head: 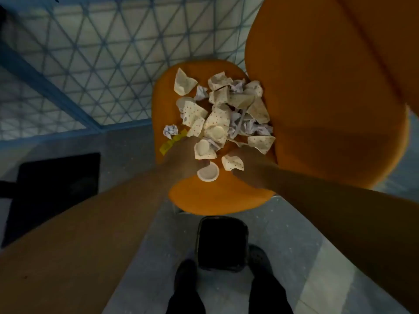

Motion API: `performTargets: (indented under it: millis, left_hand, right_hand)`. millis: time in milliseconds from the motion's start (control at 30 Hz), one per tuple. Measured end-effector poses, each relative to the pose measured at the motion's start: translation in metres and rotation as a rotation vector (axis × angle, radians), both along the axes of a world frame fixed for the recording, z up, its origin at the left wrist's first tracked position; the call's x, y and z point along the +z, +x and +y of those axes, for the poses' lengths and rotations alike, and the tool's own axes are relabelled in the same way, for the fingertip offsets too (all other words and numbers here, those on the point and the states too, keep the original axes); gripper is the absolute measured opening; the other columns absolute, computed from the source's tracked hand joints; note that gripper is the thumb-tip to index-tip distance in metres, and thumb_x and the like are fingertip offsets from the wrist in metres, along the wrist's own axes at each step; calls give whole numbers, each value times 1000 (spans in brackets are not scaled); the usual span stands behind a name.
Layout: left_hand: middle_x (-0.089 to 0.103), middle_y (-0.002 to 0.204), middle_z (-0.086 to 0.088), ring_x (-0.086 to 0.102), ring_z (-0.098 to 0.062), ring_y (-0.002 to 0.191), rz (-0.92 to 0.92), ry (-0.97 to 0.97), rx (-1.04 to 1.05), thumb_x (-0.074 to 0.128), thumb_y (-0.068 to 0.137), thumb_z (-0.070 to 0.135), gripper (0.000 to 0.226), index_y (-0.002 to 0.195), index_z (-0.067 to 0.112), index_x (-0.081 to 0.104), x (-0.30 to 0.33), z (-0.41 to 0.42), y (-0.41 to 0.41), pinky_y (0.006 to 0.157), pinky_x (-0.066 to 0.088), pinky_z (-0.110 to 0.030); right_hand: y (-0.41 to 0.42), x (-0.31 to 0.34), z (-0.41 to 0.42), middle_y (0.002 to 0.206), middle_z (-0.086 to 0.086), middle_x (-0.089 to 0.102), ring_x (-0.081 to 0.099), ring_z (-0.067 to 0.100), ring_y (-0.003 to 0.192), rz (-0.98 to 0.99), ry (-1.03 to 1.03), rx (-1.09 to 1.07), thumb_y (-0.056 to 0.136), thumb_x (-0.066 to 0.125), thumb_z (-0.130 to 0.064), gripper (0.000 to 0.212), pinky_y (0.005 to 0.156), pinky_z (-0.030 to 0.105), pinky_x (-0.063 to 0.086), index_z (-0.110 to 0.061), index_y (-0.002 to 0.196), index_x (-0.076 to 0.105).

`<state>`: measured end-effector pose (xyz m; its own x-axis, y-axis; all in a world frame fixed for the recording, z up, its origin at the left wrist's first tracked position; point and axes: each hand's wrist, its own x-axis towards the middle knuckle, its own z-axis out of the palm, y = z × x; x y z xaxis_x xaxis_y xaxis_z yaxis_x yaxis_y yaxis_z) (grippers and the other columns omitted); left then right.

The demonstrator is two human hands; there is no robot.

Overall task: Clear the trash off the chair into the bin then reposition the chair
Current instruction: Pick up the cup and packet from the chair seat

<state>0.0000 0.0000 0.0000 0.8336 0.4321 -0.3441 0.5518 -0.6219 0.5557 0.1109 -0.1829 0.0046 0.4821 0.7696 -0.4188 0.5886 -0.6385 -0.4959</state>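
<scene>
**Orange chair heaped with trash, both hands at the pile**

Orange upholstery fills most of the view: the chair (217, 196) has its seat in the middle and its tall back rising to the right. Beyond it the floor (90, 64) carries a blue triangle-grid pattern, with plain grey floor nearer the person. A dark mat or panel (56, 191) lies on the floor to the left.

Just beside the seat's near edge stands the bin (222, 243), black and open-topped, between the person's dark shoes (188, 288).

Trash (224, 112) covers the far half of the seat: crumpled dotted paper cups, torn wrappers, balled white paper. One paper ball (170, 131) sits apart at the seat's left edge, next to a yellow scrap (169, 145).

Both bare arms reach in from below. The left hand (183, 159) rests at the pile's near-left side, fingers curled against a flattened cup, and a white lid (208, 173) lies at its fingertips. The right hand (249, 166) is at the near-right side, fingers curled around a dotted cup scrap (232, 163). Dim light hides just how tight either grip is.
</scene>
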Motion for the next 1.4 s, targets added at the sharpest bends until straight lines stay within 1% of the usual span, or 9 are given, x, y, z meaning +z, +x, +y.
performTargets:
  millis: [133, 300, 500, 667, 733, 933, 1167, 1300, 1400]
  left_hand:
    - [45, 147, -9, 43, -29, 133, -9, 58, 91, 82, 73, 37, 86, 143, 18, 37, -35, -3, 27, 103, 40, -42]
    - [19, 161, -8, 14, -32, 148, 74, 61, 133, 76, 80, 35, 92, 153, 27, 19, -77, -13, 39, 117, 23, -48]
    - [40, 144, -12, 40, -34, 131, -36, 240, 238, 70, 86, 21, 70, 147, 22, 36, -96, -22, 39, 106, 42, -45]
    - [47, 131, -17, 50, -36, 118, -180, 225, 275, 78, 77, 23, 65, 134, 10, 52, -92, -38, 17, 96, 48, -44]
    - [51, 126, -19, 54, -36, 111, -270, 236, 331, 81, 71, 23, 64, 128, 8, 55, -85, -47, 3, 87, 48, -37]
    - [50, 117, -14, 55, -30, 103, -467, 259, 463, 75, 69, 27, 58, 121, 9, 57, -53, -84, -55, 79, 46, -33]
    - [53, 113, -18, 56, -38, 98, -387, 298, 463, 71, 69, 33, 55, 117, 8, 59, -44, -143, -139, 75, 46, -35]
    - [48, 119, -8, 51, -30, 109, -247, 101, 459, 76, 75, 34, 52, 120, 23, 54, -81, -181, -181, 82, 46, -37]
    - [48, 124, -6, 52, -28, 112, -132, 3, 488, 76, 76, 32, 55, 125, 22, 53, -122, -201, -195, 85, 45, -35]
  right_hand:
    - [33, -47, 10, 146, 9, 40, 38, 28, 132, -16, -14, 100, 85, 68, -28, 62, 104, 38, 36, -19, 140, 40]
    - [61, -93, 17, 142, 6, 43, 43, 27, 127, -55, -18, 248, 73, 79, -32, 80, 99, 39, 41, -20, 140, 36]
    - [67, -127, 19, 134, 3, 47, 45, 24, 122, -228, 18, 467, 73, 78, -32, 76, 96, 39, 43, -19, 136, 37]
    - [63, -131, 13, 125, 7, 49, 45, 28, 114, -201, 104, 357, 71, 75, -28, 66, 90, 37, 41, -18, 128, 42]
    - [57, -123, 7, 122, 10, 49, 46, 30, 112, -186, 163, 271, 69, 75, -26, 64, 88, 42, 43, -15, 125, 45]
    - [18, -86, -14, 125, 9, 41, 39, 32, 115, -132, 289, 165, 69, 74, -30, 74, 88, 44, 42, -20, 132, 38]
    - [-71, -68, -67, 128, 4, 40, 41, 25, 114, -57, 395, 126, 72, 73, -38, 76, 85, 40, 43, -22, 135, 32]
    - [-116, -74, -100, 134, 8, 37, 41, 29, 122, -23, 434, 102, 73, 73, -35, 80, 93, 46, 45, -15, 138, 30]
    - [-137, -87, -118, 141, 5, 32, 36, 27, 130, 36, 442, 98, 73, 75, -37, 86, 93, 39, 44, -19, 142, 26]
